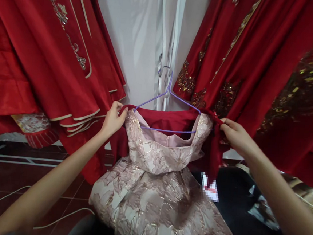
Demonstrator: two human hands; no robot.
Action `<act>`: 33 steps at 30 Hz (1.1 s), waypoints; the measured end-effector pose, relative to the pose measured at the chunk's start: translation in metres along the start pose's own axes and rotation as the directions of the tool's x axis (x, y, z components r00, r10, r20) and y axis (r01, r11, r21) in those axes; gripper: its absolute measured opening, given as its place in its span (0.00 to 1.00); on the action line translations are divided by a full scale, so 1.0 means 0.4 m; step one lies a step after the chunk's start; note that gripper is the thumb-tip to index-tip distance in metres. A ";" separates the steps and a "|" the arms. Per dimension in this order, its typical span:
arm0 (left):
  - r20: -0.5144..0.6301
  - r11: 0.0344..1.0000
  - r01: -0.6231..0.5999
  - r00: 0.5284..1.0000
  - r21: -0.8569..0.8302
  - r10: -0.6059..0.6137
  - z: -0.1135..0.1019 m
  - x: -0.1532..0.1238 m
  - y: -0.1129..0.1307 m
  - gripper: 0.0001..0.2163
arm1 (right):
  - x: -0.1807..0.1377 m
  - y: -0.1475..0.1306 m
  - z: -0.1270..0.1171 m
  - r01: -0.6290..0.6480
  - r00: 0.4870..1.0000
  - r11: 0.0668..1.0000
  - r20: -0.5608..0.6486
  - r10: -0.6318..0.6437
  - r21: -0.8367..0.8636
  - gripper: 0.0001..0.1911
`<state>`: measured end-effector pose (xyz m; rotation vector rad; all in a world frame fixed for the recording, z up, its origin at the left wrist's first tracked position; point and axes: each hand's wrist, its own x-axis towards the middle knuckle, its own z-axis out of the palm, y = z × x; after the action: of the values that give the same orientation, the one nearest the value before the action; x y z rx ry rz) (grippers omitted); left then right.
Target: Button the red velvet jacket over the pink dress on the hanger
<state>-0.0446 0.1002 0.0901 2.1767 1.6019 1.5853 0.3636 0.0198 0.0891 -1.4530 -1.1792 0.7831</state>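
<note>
A pale pink floral brocade dress with gold glints (164, 156) hangs on a thin purple hanger (169, 89) between a person's left hand (114, 119) and right hand (235, 134), each pinching one side of a plain red cloth garment (162, 115) behind it, with embellished red gowns (73, 64) beyond both hands.
</note>
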 end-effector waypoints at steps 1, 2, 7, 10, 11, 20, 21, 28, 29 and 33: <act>-0.016 0.999 0.001 1.000 -0.048 -0.001 -0.001 0.011 0.014 0.08 | -0.003 0.012 0.026 0.040 0.998 0.994 -0.044 -0.036 0.104 0.04; -0.034 0.996 -0.008 0.999 -0.094 0.005 -0.002 0.018 0.032 0.08 | -0.010 0.024 0.051 0.090 0.992 0.980 -0.101 -0.073 0.175 0.04; -0.025 0.953 -0.060 0.998 -0.297 0.055 0.030 -0.047 0.148 0.07 | -0.099 0.055 0.184 0.189 0.957 0.977 0.205 -0.205 0.097 0.05; 0.307 0.902 0.082 0.950 -0.425 0.058 0.081 -0.122 0.180 0.07 | -0.153 0.069 0.258 0.284 0.864 0.956 0.414 -0.286 0.066 0.05; 0.364 0.885 0.110 0.929 -0.453 0.071 0.097 -0.141 0.180 0.08 | -0.164 0.075 0.276 0.311 0.840 0.948 0.446 -0.309 0.071 0.05; 0.265 0.966 -0.086 0.952 -0.245 0.152 0.094 -0.156 0.155 0.09 | -0.163 0.085 0.300 0.463 0.887 0.881 0.040 -0.461 -0.095 0.27; 0.252 0.974 -0.135 0.951 -0.184 0.180 0.089 -0.157 0.159 0.09 | -0.160 0.079 0.303 0.487 0.873 0.870 0.023 -0.487 -0.082 0.28; 0.256 0.934 -0.336 0.920 0.121 0.297 0.111 -0.181 0.183 0.13 | -0.134 0.053 0.345 0.542 0.825 0.813 -0.048 -0.562 -0.211 0.16; 0.245 0.932 -0.342 0.920 0.119 0.306 0.117 -0.183 0.186 0.13 | -0.128 0.052 0.350 0.528 0.827 0.813 -0.068 -0.558 -0.245 0.14; 0.192 0.950 -0.308 0.937 0.054 0.293 0.135 -0.187 0.202 0.12 | -0.110 0.042 0.365 0.524 0.834 0.826 -0.073 -0.547 -0.207 0.09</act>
<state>0.0532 0.0358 0.0539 2.6307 1.3591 1.3475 0.2202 0.0254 0.0343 -1.1945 -1.4920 0.1891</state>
